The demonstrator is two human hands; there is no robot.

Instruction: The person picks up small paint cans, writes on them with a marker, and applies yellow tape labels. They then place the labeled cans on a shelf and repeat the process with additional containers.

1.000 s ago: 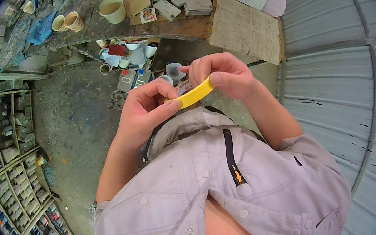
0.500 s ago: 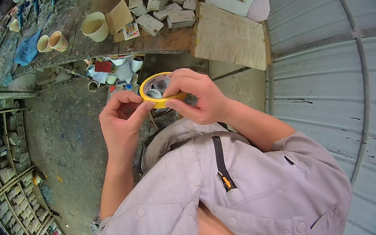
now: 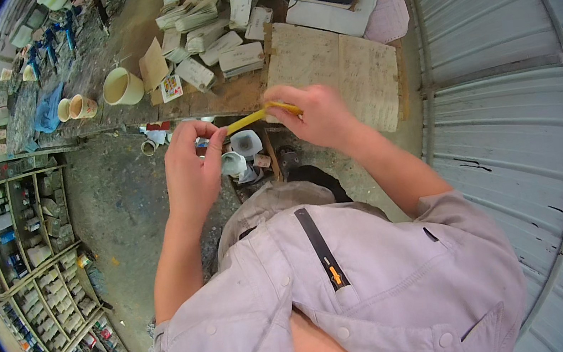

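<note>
beyond yellow tape (image 3: 246, 122), faintly scribbled board (image 3: 339, 71)

A workshop, by its grimy bench (image 3: 93, 62), crammed shelves (image 3: 39, 268) and ribbed metal wall (image 3: 504, 119)

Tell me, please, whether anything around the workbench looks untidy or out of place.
Yes: the white rectangular bundles on the brown wooden workbench lie in a jumbled heap at differing angles, and dark streaks mark the grey corrugated metal wall.

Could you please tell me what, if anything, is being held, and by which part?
It is yellow tape: the left hand pinches the strip's end; the right hand grips the partly hidden roll.
</note>
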